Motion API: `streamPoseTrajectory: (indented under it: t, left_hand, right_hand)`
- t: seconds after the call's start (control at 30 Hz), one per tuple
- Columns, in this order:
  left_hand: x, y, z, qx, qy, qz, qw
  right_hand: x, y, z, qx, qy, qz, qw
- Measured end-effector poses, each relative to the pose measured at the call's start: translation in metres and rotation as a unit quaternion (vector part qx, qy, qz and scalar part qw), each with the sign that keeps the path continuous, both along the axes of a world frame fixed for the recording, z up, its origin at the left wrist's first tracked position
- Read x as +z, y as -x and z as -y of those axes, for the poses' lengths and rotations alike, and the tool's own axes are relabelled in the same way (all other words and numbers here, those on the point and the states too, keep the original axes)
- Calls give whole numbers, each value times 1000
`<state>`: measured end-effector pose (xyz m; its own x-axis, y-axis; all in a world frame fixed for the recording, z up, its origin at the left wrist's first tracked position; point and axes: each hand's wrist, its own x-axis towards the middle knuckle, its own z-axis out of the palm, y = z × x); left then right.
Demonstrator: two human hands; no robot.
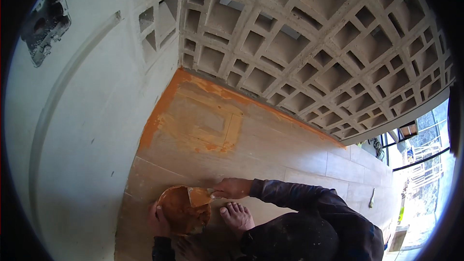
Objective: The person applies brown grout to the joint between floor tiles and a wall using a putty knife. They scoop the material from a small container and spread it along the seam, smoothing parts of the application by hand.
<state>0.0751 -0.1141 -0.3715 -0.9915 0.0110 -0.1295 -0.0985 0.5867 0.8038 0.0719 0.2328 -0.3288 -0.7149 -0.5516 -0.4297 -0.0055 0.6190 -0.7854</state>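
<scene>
My left hand [159, 217] grips the left side of a round bucket [181, 212] of orange-brown paste on the floor. My right hand [224, 188] is shut on the handle of a wide flat scraper [199, 196], whose orange-coated blade rests over the bucket's right rim. My bare foot [237, 217] is just right of the bucket. Ahead, orange coating [164, 106] runs along the floor's edges at the wall and lattice, with a smeared orange patch [212, 145] on the tiles.
A white wall [82, 130] with a dark opening [46, 26] rises at left. A concrete block lattice [309, 58] stands ahead. Floor tiles [309, 159] extend right toward a bright open side with railings [425, 154]. A small light-coloured tool [371, 198] lies at right.
</scene>
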Motion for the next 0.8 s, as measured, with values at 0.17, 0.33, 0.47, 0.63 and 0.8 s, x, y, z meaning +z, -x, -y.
streamPoseTrajectory:
  t: [0.17, 0.33, 0.47, 0.63, 0.8]
  left_hand:
    - [-13, -2, -6, 19, -17, 0, 1000]
    - [-7, -2, 23, 31, -31, -1, 999]
    - [-5, 10, 0, 20, -14, -41, 999]
    - [6, 2, -3, 22, -36, -24, 999]
    - [26, 1, -8, 41, -65, 9, 997]
  right_hand:
    - [-12, -1, -19, 13, -22, 11, 1000]
    - [-11, 19, -37, 85, -105, -28, 990]
    - [16, 10, -80, -13, -148, -70, 986]
    - [73, -21, -38, -46, -70, -124, 989]
    - [107, -46, 9, 46, -118, -151, 980]
